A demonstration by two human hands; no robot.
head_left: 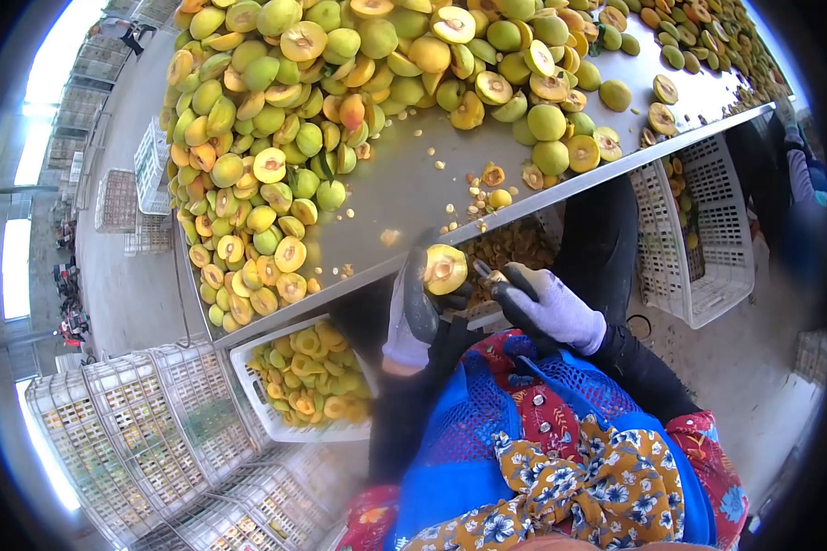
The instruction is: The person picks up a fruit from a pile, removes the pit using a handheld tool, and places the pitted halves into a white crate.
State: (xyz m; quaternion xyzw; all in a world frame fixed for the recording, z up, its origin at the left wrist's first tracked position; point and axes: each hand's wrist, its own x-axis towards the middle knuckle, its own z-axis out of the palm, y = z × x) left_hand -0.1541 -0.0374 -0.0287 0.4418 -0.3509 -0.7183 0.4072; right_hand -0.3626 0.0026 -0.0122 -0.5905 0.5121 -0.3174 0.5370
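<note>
My left hand (415,310), in a pale glove with dark grey fingers, is closed around a yellow peach half (444,268). Its cut face is turned up, with the brown pit area in the middle. Just right of it, my right hand (553,310), gloved alike, grips a small hand tool (483,270) with a short metal tip. The tip points at the fruit, a little apart from it; most of the handle is hidden by my fingers. Both hands are in front of the metal table's edge (377,271), above a container of brownish pits and scraps (515,253).
Green-yellow peaches (285,138), many cut in half, are heaped on the metal table. Loose pits (476,204) lie near its edge. A white crate of peach pieces (311,372) stands lower left, stacked crates (156,432) beyond it. Another white crate (698,230) and a co-worker (804,184) are right.
</note>
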